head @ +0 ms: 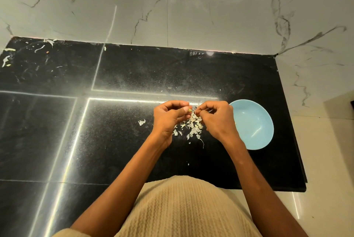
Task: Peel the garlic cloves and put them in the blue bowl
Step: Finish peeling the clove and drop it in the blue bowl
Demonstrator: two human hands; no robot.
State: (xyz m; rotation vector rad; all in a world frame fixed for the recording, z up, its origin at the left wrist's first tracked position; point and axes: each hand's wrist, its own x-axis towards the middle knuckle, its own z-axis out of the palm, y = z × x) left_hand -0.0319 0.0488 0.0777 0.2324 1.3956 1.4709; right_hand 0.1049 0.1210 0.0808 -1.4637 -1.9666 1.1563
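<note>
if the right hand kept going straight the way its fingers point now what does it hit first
Most likely the left hand. The right hand has its curled fingers aimed leftward at the small garlic clove pinched between both hands, so the clove and the left fingertips come first. Depth is hard to judge here.

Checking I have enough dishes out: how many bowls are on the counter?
1: the blue bowl sits on the black counter, just right of the right hand, whose wrist covers its left rim.
</note>
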